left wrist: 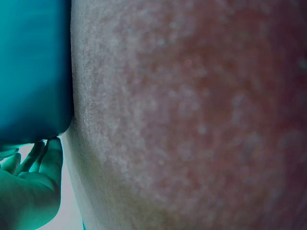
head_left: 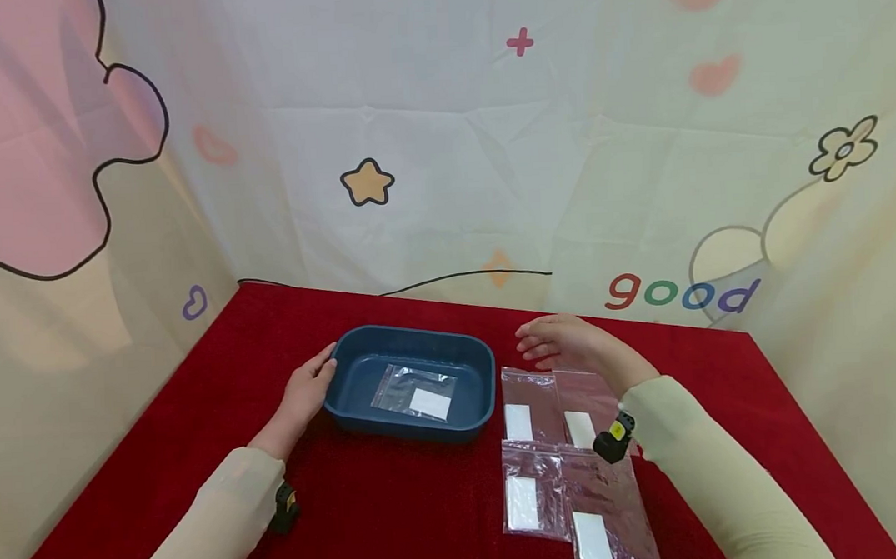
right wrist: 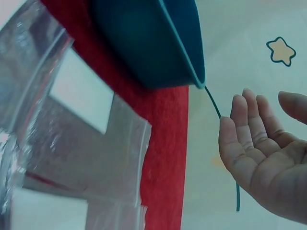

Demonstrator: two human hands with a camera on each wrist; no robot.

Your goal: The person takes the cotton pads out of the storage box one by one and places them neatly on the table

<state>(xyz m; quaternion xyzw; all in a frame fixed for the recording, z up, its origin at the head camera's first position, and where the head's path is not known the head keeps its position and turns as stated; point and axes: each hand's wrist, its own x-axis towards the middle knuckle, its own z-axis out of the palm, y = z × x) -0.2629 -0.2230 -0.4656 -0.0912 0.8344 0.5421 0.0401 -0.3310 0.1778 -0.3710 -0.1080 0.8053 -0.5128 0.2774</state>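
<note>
A dark blue plastic basin (head_left: 410,435) sits on the red cloth. Inside it lies a clear zip bag (head_left: 398,387) with a white card (head_left: 430,404) in it. My left hand (head_left: 308,390) holds the basin's left end, thumb and fingers at the wall; the left wrist view shows its fingertips (left wrist: 53,143) against the basin. To the right of the basin, my right hand (head_left: 563,341) hovers with fingers loosely extended and nothing in them, near the far edge of the clear zip bags (head_left: 535,467). The right forearm hides part of these bags.
Several clear zip bags, each with a white card (head_left: 593,540), lie in a block right of the basin. The red cloth (head_left: 398,515) covers the table. A printed fabric backdrop (head_left: 429,188) rises behind the table's far edge and along both sides.
</note>
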